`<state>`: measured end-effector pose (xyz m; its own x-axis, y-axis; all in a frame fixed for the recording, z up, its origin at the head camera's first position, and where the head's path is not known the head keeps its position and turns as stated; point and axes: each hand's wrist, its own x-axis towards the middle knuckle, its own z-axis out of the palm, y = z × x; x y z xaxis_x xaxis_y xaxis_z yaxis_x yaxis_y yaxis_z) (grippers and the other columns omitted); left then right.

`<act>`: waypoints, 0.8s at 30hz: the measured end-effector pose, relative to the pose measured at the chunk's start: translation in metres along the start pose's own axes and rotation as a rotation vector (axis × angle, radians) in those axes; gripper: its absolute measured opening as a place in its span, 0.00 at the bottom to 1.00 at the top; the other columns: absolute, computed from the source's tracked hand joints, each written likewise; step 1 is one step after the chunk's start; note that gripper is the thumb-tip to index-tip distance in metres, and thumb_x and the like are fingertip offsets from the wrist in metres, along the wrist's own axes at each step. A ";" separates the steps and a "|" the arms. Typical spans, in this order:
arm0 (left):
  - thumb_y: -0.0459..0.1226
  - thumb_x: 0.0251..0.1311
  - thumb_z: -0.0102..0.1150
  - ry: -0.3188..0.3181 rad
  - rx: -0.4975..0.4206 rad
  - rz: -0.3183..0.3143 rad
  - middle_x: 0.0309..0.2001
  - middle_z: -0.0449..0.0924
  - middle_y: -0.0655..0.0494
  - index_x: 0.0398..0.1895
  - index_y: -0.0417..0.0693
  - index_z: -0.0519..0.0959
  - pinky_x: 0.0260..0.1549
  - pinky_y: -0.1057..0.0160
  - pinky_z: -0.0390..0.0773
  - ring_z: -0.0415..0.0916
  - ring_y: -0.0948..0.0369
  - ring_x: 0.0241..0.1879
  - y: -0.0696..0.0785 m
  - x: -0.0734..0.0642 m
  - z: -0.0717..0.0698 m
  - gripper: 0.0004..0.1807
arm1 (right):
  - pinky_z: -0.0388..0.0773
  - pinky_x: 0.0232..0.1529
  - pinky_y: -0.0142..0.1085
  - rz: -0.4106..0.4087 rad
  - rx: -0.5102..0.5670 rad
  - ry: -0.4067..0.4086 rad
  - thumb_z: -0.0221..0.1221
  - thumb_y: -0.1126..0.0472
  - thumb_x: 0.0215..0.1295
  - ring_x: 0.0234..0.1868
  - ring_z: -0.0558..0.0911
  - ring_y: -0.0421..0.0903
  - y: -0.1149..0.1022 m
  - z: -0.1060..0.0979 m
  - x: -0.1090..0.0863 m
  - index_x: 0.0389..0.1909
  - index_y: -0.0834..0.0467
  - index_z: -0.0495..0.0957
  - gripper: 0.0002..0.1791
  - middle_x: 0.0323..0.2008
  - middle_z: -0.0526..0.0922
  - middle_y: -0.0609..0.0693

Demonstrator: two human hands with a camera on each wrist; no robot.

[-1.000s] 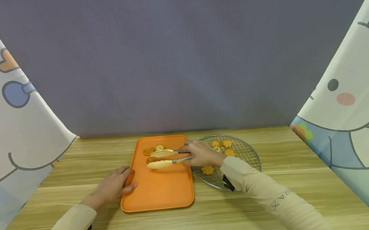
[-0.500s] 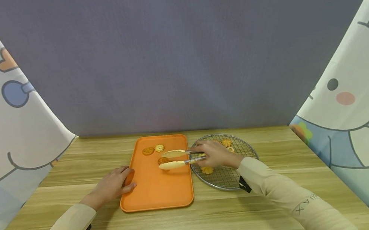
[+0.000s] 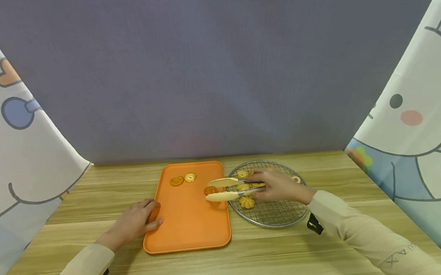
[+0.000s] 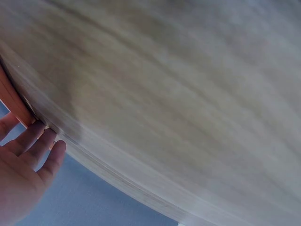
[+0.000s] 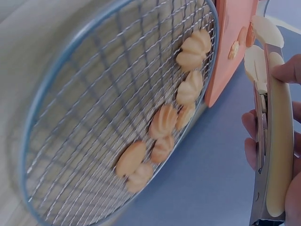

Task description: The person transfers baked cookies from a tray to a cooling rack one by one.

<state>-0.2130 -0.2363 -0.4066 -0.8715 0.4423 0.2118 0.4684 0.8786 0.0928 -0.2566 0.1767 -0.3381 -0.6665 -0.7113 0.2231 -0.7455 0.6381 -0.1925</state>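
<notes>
My right hand (image 3: 275,184) grips a pair of tongs (image 3: 223,196) with cream scalloped tips and metal arms. Between the tips sits a brown openwork cookie (image 3: 211,190), over the right side of the orange tray (image 3: 186,230). On that tray lie another brown cookie (image 3: 176,181) and a pale flower-shaped cookie (image 3: 190,177). My left hand (image 3: 132,223) rests at the tray's left edge, fingers relaxed against the rim; in the left wrist view, fingertips (image 4: 60,146) lie along its outer side.
A round wire rack (image 3: 274,227) stands right of the tray, close beside it. It bears several cookies, among them a ridged one (image 5: 163,121), a flower-shaped one (image 3: 247,202) and a small ring (image 3: 296,179). A grey backdrop (image 3: 205,67) rises behind the wooden table (image 3: 202,274).
My right hand has drawn the tongs rightward, from mid-tray to its right edge, the brown cookie moving along between the tips. The left hand stays at the tray's edge.
</notes>
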 end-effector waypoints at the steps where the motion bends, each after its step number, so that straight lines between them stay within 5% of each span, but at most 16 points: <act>1: 0.50 0.55 0.59 0.001 0.000 0.000 0.52 0.73 0.39 0.50 0.40 0.74 0.46 0.41 0.72 0.73 0.41 0.49 0.000 0.000 0.000 0.27 | 0.67 0.22 0.28 0.000 -0.002 0.000 0.61 0.58 0.52 0.19 0.67 0.33 0.001 -0.002 -0.003 0.53 0.56 0.76 0.25 0.43 0.79 0.52; 7: 0.49 0.55 0.59 0.005 -0.006 0.004 0.52 0.73 0.39 0.50 0.39 0.74 0.46 0.41 0.72 0.73 0.41 0.49 -0.001 0.000 0.001 0.26 | 0.68 0.24 0.32 0.041 -0.051 0.006 0.61 0.58 0.52 0.22 0.71 0.38 0.009 -0.009 -0.021 0.55 0.55 0.76 0.25 0.46 0.79 0.54; 13: 0.49 0.55 0.59 0.010 -0.006 0.010 0.52 0.73 0.38 0.50 0.39 0.74 0.46 0.41 0.72 0.73 0.41 0.49 -0.001 -0.001 0.002 0.26 | 0.59 0.19 0.26 0.037 -0.031 0.037 0.61 0.61 0.51 0.19 0.62 0.32 0.019 -0.011 -0.037 0.52 0.58 0.77 0.24 0.35 0.78 0.48; 24: 0.49 0.54 0.60 0.019 0.010 0.008 0.51 0.74 0.39 0.50 0.39 0.74 0.46 0.42 0.73 0.74 0.41 0.48 -0.002 -0.001 0.004 0.26 | 0.62 0.17 0.25 0.015 0.013 0.053 0.63 0.63 0.52 0.16 0.63 0.27 0.037 -0.017 -0.069 0.52 0.63 0.76 0.23 0.38 0.79 0.55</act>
<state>-0.2140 -0.2381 -0.4107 -0.8647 0.4458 0.2312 0.4738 0.8769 0.0814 -0.2379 0.2541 -0.3446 -0.6767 -0.6847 0.2705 -0.7356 0.6445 -0.2088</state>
